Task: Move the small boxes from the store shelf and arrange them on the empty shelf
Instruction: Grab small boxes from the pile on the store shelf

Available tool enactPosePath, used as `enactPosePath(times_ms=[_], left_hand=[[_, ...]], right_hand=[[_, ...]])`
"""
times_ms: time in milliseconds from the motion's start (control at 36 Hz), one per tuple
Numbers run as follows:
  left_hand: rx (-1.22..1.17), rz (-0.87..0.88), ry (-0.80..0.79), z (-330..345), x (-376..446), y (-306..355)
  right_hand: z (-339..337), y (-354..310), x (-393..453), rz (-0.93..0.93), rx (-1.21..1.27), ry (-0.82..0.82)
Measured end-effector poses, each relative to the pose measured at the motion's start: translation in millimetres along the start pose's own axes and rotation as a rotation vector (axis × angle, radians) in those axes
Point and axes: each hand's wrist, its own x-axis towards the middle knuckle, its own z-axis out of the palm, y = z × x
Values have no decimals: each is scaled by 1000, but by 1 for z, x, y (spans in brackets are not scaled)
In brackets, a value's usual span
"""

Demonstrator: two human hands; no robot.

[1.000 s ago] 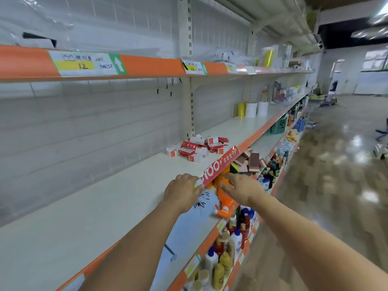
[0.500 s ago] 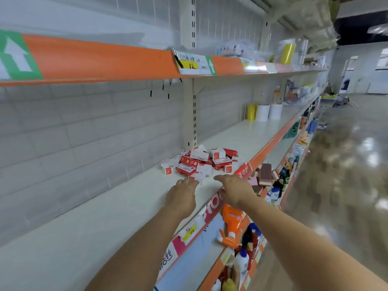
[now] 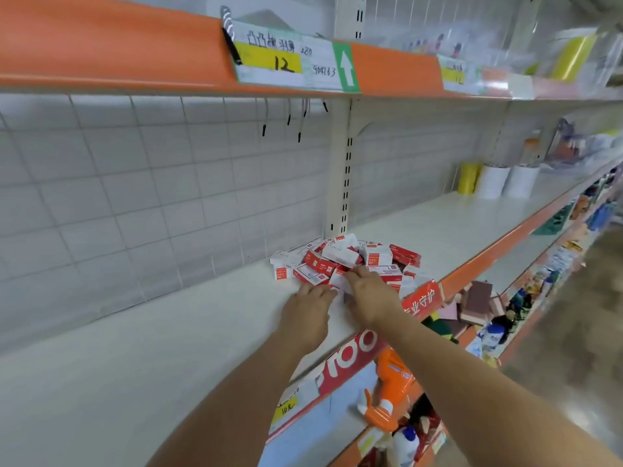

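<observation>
Boxes (image 3: pixel 350 261): a loose heap of small red-and-white cartons on the white shelf (image 3: pixel 168 348), near its front edge, at the foot of the slotted upright (image 3: pixel 342 170).

Head view. The heap lies just beyond both hands, its near edge under the fingertips. Left hand (image 3: pixel 308 315) lies palm down on the shelf, fingers fairly straight, tips reaching the nearest white box; it grips nothing that can be seen. Right hand (image 3: pixel 372 294) comes in from the right, fingers stretched onto a box at the near edge of the heap; whether it pinches that box I cannot tell, thumb side being hidden. The hands sit just beside each other, almost touching.

Boxes point every way: no common long axis. Some lie flat, some tilted on others, a few on edge. One red box on the right side runs its length roughly along the shelf.

Further along the shelf: a yellow roll (image 3: pixel 469 178) and two white rolls (image 3: pixel 495 182), upright, well apart from the heap. Above, an orange rail with a price tag (image 3: pixel 290 62) marked 12. Below the hands, an orange spray bottle (image 3: pixel 387 396).
</observation>
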Motion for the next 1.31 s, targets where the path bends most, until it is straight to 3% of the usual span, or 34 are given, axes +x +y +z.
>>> enactPosePath(times_ms=[278,500,639,778,972,1306], left_hand=[[80,27,35,-2,10,-5],[196,22,3,-7,3,-8],[152,-70,-26,-12,-5,-5],[-62,-229,-107,-10,-15,-2],[6,-313,-100,-20,-31,-1],[-13,-662,-8,-46,-104,-13]], right_hand=[[6,-12,12,45,-160,72],[4,-12,2,82,-102,-1],[4,-13,-2,9,-87,-44],[3,-16,-5,-45,0,-68],[-3,-19,-9,-122,137,-65],[-2,-60,-27,-405,179,-58]])
